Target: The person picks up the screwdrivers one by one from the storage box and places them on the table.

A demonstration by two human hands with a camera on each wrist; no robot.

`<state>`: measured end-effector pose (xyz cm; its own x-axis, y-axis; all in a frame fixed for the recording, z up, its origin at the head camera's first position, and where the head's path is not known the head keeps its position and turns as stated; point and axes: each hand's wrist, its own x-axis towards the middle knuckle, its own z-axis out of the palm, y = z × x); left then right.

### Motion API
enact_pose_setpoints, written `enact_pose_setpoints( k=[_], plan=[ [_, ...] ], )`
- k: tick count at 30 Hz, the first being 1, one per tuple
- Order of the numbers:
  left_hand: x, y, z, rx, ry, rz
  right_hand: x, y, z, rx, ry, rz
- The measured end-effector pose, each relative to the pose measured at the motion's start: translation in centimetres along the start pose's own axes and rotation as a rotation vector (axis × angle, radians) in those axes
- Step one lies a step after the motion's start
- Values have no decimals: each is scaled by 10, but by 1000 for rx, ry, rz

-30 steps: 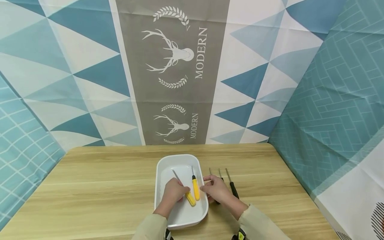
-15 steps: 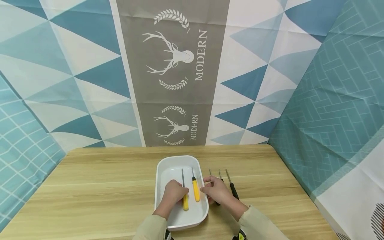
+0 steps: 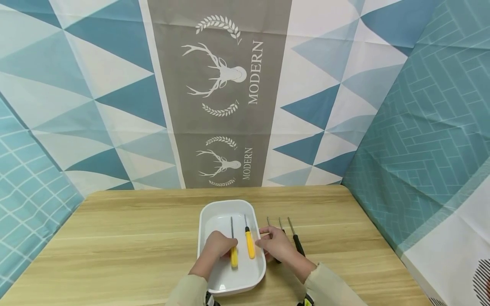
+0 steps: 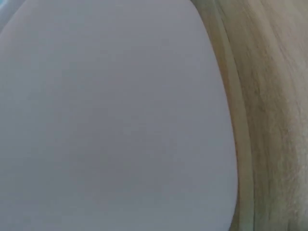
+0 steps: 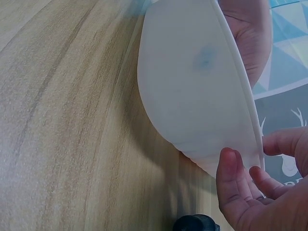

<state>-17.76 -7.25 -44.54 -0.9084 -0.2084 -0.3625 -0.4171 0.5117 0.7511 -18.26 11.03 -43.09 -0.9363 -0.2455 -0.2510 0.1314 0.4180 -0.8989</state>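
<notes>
A white rectangular tray (image 3: 229,278) stands on the wooden table. Inside it my left hand (image 3: 217,245) pinches a yellow-handled screwdriver (image 3: 234,259) near the top of its handle, the shaft pointing away from me. To its right in the tray lies another screwdriver (image 3: 250,244) with a yellow handle and black collar. My right hand (image 3: 276,244) grips the tray's right rim. In the right wrist view, fingers (image 5: 230,173) lie against the outer wall. Only the tray's outer side (image 4: 120,115) and the table fill the left wrist view.
Right of the tray, partly behind my right hand, black-handled screwdrivers (image 3: 297,244) lie on the table (image 3: 126,246). Patterned cloth (image 3: 218,93) hangs behind the table's far edge. At the right is a white surface (image 3: 448,259) with a dark striped pattern.
The screwdriver in my left hand has turned from slanting to nearly straight, then shifted slightly left with the hand. My right hand stays on the tray rim.
</notes>
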Motion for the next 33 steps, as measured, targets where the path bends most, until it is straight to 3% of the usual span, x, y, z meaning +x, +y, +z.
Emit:
enact_pose_setpoints(
  k=[8, 15, 26, 33],
  plan=[
    [0, -3, -3, -82, -41, -14, 0, 0, 0, 5, 5, -1],
    [-1, -5, -7, -193, -122, -16, -1, -1, 1, -2, 19, 12],
    [-10, 0, -16, -223, -154, 56, -1, 0, 1, -4, 22, 4],
    [-11, -1, -21, -275, -174, 143, -1, 0, 1, -6, 13, 1]
  ],
)
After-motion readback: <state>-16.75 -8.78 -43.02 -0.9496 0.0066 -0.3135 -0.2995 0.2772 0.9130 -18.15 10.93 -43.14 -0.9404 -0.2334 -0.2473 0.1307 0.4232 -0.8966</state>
